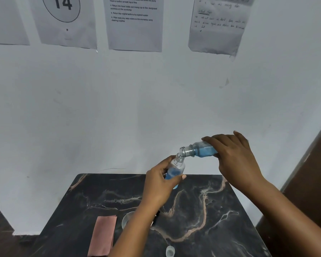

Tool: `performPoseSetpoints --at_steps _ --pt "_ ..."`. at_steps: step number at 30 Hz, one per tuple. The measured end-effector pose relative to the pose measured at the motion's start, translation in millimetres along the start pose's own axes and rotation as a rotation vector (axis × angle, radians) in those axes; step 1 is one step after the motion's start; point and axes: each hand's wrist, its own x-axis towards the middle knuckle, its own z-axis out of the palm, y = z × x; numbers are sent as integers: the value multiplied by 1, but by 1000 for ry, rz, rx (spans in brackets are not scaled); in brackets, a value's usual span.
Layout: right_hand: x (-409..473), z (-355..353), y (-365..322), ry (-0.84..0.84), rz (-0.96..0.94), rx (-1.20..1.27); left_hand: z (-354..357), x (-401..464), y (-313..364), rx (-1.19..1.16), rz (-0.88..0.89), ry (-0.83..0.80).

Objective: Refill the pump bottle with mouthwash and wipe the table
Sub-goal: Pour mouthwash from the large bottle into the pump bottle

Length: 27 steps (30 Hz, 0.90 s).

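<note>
Clear cap [170, 250], seemingly; blue-filled bottles [202, 149].

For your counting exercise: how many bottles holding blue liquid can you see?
2. A small bottle gripped upright in the left hand, and a larger bottle tipped over it in the right hand.

This looks like a bare room set up for recorded trials — not a lived-in home. A small dark marble-patterned table [220, 210] is pushed against a plain white wall [119, 108]. Taped above it hang paper sheets: one with a large circled number 14 [61, 8], one of printed numbered steps [133, 23], one handwritten [219, 25] — a numbered station with posted instructions.
</note>
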Motion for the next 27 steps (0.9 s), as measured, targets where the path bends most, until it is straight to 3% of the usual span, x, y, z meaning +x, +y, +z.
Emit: performPoseSetpoints --at_steps 27 --pt "-1 -3 0 50 -32 -40 -3 -3 1 25 -6 -4"
